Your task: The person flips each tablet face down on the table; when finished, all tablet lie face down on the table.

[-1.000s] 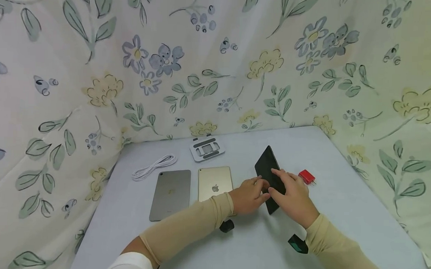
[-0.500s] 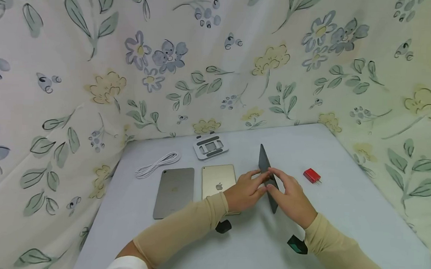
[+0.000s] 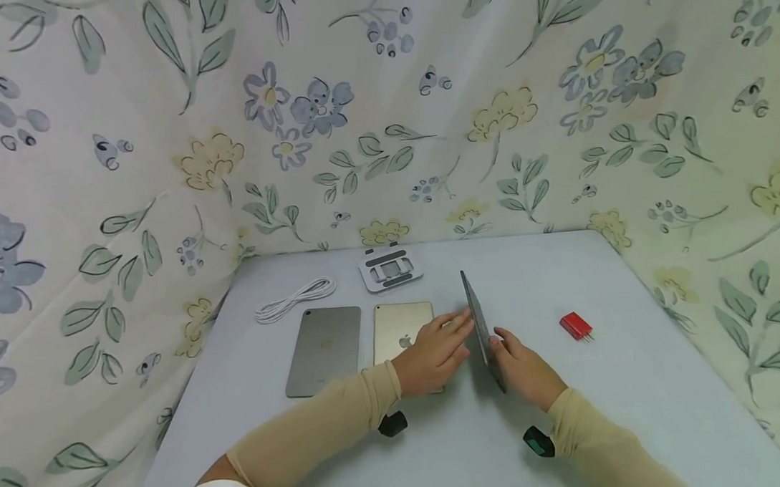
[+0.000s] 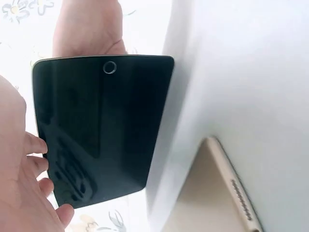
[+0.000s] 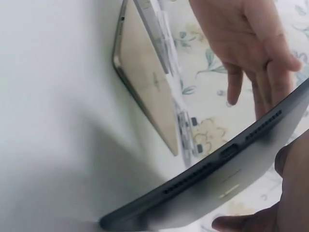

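Observation:
A dark tablet [image 3: 479, 322] stands tilted on edge at or just above the table, between my two hands. Its black screen, with a round home button, faces the left wrist camera; its grey back faces the right wrist camera. My left hand [image 3: 433, 352] reaches its fingers [image 4: 36, 164] to the tablet's screen side near one long edge, with the thumb apart from it. On the back side, my right hand [image 3: 524, 366] holds the tablet, fingers bent; part of its grip is hidden. Beneath my left forearm lies a gold tablet [image 3: 400, 319], back up, partly covered.
A grey tablet [image 3: 325, 349] lies left of the gold one. Behind them are a coiled white cable [image 3: 295, 300] and a white folding stand [image 3: 390, 268]. A red charger plug [image 3: 576, 326] sits to the right on the white-covered table [image 3: 649, 396]. Floral cloth [image 3: 392, 179] hangs behind.
The dark tablet has turned from showing a broad dark face to nearly edge-on. My left hand has shifted left, its fingers opening out; my right fingers have moved lower along the back.

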Demonstrator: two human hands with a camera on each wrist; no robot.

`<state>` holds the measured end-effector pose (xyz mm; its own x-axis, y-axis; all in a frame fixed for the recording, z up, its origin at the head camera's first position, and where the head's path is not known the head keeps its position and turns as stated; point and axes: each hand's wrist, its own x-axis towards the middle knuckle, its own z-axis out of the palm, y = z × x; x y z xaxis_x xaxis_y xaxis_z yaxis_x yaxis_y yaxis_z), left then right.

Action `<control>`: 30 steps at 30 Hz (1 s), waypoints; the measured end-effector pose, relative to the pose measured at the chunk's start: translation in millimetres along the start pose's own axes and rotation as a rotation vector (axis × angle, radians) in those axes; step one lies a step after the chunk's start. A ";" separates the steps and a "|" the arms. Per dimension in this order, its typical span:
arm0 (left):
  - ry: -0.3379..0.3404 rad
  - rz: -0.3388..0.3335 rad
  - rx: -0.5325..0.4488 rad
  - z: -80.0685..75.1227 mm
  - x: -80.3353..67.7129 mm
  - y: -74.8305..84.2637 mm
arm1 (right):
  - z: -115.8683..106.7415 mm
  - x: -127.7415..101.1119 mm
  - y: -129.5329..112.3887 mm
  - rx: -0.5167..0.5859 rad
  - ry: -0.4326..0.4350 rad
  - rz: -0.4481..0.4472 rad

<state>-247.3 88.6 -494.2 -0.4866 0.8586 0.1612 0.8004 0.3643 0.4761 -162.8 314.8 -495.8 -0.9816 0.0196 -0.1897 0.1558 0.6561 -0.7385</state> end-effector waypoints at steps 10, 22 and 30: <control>0.047 0.022 -0.201 -2.0 -15.9 -11.3 | 9.7 6.6 7.1 -0.047 -0.007 -0.013; 0.057 0.000 -0.176 -1.8 -28.9 -17.9 | 13.1 10.4 11.8 -0.149 0.013 -0.049; -0.030 -0.056 -0.204 5.6 -30.1 -21.1 | 4.4 6.4 16.8 -0.177 0.021 -0.001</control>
<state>-247.6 57.1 -514.0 -0.5155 0.8504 0.1050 0.6832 0.3340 0.6494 -166.0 322.6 -512.2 -0.9842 0.0336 -0.1740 0.1349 0.7784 -0.6131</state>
